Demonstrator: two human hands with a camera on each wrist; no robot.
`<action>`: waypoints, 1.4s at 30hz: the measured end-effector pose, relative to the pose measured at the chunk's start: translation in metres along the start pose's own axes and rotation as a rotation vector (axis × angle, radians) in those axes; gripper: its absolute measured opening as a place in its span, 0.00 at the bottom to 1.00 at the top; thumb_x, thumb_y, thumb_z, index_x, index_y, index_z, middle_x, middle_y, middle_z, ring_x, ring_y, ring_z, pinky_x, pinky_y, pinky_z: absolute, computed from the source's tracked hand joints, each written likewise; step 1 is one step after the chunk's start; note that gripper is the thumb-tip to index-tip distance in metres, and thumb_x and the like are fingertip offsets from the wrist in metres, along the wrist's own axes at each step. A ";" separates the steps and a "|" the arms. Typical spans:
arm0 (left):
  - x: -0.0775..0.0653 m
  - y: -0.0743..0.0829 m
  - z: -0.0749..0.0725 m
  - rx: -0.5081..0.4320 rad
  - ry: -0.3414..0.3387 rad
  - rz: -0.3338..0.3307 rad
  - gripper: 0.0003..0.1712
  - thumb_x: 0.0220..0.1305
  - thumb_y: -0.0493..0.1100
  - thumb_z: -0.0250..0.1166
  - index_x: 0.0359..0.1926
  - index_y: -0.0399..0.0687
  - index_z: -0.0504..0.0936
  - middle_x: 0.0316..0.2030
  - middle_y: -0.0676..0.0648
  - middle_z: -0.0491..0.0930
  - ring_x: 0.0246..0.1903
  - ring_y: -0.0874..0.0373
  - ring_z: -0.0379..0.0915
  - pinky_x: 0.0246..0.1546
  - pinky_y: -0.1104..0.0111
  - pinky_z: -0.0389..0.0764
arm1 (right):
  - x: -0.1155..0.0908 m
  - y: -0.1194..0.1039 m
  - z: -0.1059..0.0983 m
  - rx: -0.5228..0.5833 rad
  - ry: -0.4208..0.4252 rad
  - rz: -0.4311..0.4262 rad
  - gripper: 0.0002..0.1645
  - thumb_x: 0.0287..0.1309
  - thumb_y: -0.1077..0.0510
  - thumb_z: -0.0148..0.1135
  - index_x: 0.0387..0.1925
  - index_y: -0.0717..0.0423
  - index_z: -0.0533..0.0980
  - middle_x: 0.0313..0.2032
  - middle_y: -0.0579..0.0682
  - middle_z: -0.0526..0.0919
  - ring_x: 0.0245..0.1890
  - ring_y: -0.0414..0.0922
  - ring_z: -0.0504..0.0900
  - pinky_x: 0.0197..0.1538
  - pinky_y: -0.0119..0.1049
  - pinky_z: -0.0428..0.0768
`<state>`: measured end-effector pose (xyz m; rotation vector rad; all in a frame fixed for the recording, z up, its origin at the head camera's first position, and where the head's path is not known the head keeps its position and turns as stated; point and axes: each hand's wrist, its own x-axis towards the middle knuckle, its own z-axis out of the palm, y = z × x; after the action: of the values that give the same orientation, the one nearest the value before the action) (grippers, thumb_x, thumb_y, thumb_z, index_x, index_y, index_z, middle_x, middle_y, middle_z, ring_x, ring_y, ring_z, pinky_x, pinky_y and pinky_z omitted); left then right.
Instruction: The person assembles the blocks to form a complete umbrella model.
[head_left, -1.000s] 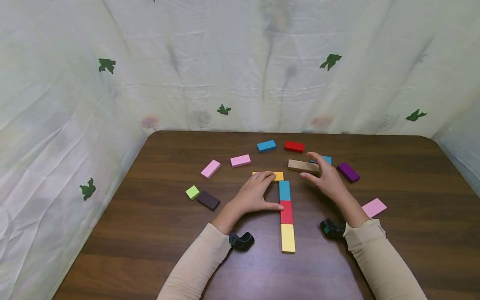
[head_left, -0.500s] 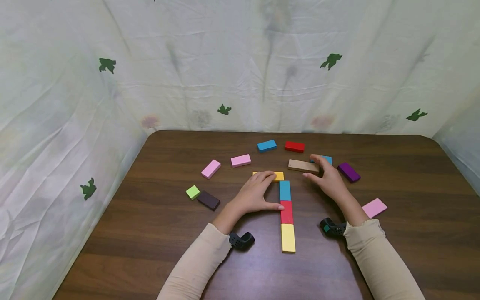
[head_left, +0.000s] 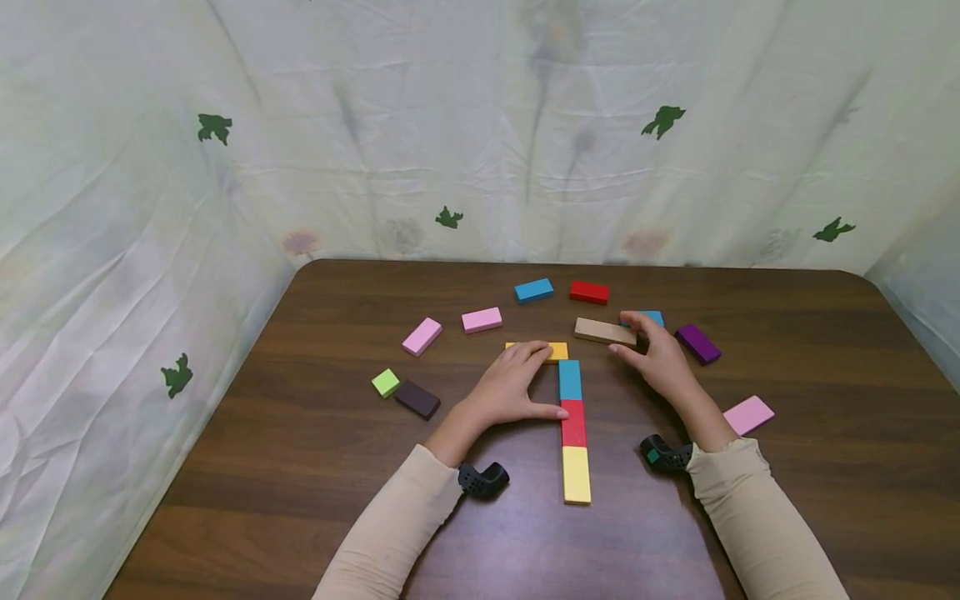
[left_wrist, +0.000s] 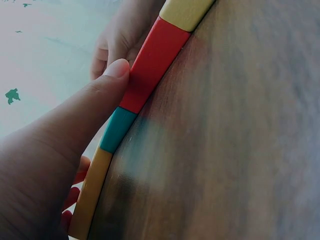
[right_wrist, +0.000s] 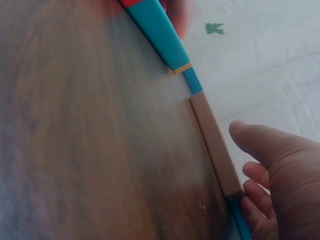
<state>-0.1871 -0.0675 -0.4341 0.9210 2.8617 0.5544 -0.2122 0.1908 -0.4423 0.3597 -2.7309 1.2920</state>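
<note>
A blue block (head_left: 570, 380), a red block (head_left: 573, 423) and a yellow block (head_left: 577, 476) lie end to end in a column. At its far end an orange block (head_left: 557, 352) lies crosswise. My left hand (head_left: 504, 387) rests with its fingers over the orange block, hiding part of it; its thumb touches the red block's side. To the right, my right hand (head_left: 660, 358) is at the right end of a long beige block (head_left: 603, 331). In the right wrist view its fingertips (right_wrist: 252, 210) touch or nearly touch that end, while the thumb stands apart. Another blue block (head_left: 654, 318) is partly hidden behind this hand.
A blue block (head_left: 534, 290) and a red block (head_left: 589, 292) lie farther back. Pink blocks (head_left: 482, 320), a lime block (head_left: 386, 382) and a dark block (head_left: 417, 400) are on the left. A purple block (head_left: 697, 343) and a pink block (head_left: 748, 415) lie right.
My right hand has shifted slightly right and lower, then stays by the beige block's end. The beige block has slid very slightly left. My left hand holds its place.
</note>
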 end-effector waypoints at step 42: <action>0.000 -0.001 0.001 -0.003 0.001 0.009 0.57 0.40 0.77 0.56 0.66 0.48 0.58 0.63 0.51 0.56 0.62 0.55 0.48 0.62 0.61 0.49 | -0.003 0.004 0.001 -0.053 -0.045 -0.175 0.19 0.58 0.63 0.56 0.52 0.64 0.71 0.50 0.63 0.70 0.51 0.57 0.67 0.51 0.53 0.64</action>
<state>-0.1880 -0.0679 -0.4355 0.9337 2.8582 0.5600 -0.2107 0.1924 -0.4463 0.6140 -2.6928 1.1787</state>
